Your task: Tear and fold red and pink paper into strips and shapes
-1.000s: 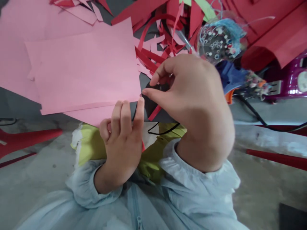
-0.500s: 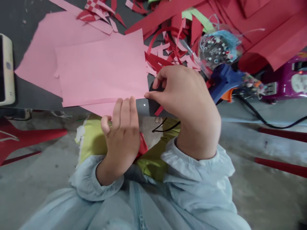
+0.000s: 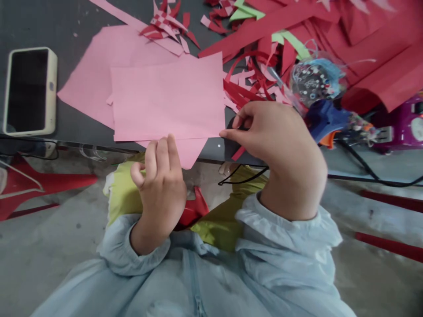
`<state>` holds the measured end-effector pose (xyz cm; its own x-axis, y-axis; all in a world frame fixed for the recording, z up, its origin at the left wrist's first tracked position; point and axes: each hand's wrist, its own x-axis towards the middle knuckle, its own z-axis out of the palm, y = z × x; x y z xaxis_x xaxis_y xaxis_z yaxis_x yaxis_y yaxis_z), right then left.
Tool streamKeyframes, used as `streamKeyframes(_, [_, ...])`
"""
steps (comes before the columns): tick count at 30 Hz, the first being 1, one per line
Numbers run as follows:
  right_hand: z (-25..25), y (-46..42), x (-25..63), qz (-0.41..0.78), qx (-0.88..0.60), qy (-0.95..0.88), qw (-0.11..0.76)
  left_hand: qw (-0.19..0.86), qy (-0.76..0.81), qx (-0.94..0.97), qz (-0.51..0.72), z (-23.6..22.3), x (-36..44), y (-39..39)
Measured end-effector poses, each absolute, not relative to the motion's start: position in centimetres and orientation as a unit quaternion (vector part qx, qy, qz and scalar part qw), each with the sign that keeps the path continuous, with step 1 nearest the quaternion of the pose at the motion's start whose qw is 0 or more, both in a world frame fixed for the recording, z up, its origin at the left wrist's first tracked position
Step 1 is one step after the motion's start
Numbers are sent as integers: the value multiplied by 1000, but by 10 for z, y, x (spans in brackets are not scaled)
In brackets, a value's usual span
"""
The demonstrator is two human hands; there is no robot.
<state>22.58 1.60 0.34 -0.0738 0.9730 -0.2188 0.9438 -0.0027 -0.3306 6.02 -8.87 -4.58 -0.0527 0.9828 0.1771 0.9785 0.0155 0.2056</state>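
A pink sheet of paper (image 3: pixel 168 99) lies near the table's front edge, with a narrow fold along its near side. My left hand (image 3: pixel 161 176) rests palm down at that near side, fingers stretched out and tips on the paper's edge. My right hand (image 3: pixel 274 145) has its fingers curled and its thumb tip at the sheet's near right corner; the exact grip there is partly hidden. Beneath the sheet, a larger pink paper (image 3: pixel 89 83) shows at the left, and a pink point of paper (image 3: pixel 190 154) sticks out past the table edge.
A phone (image 3: pixel 28 90) lies at the left. Behind are a red and pink woven paper piece (image 3: pixel 165 20), red paper strips (image 3: pixel 261 26), and red sheets (image 3: pixel 373 48). At the right are a clear container of beads (image 3: pixel 313 81), a blue tool (image 3: pixel 325 119), and a purple object (image 3: pixel 396 127).
The view has shifted, so the table things appear farther right and the whole phone now shows. My left hand has slid left along the sheet's near edge. My right thumb stays at the corner.
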Motion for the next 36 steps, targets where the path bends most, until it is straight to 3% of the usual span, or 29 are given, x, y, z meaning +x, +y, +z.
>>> streamKeyframes(12, [14,18,221,232,-692,-684,-14,-21,744,656,126,-47,32,-94])
streamKeyframes(36, [10,24,222,222,-680,-699,-22,-78,761,622,164,-60,17,-96])
